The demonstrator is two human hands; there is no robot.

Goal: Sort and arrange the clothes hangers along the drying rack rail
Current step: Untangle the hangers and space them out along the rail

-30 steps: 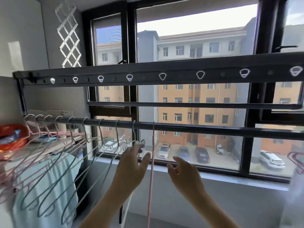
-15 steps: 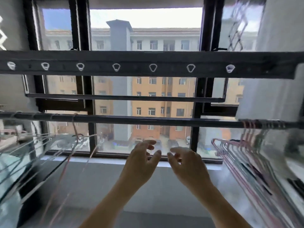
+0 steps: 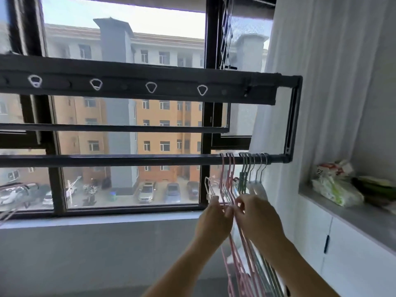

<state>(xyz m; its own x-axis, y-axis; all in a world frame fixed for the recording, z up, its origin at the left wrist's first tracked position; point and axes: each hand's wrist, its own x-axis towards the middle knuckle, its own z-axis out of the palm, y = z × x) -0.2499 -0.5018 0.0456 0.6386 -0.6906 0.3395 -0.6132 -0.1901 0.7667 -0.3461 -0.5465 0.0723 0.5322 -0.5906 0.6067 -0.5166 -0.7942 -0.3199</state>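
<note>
Pink hangers (image 3: 231,176) hung bunched beside green hangers (image 3: 242,181) at right end of rail (image 3: 128,160), left hand (image 3: 212,219) and right hand (image 3: 257,217) both pinching pink shoulders with curled fingers; looked like colour-separating step, next probably needed sliding hooks left without snagging neighbours.
</note>
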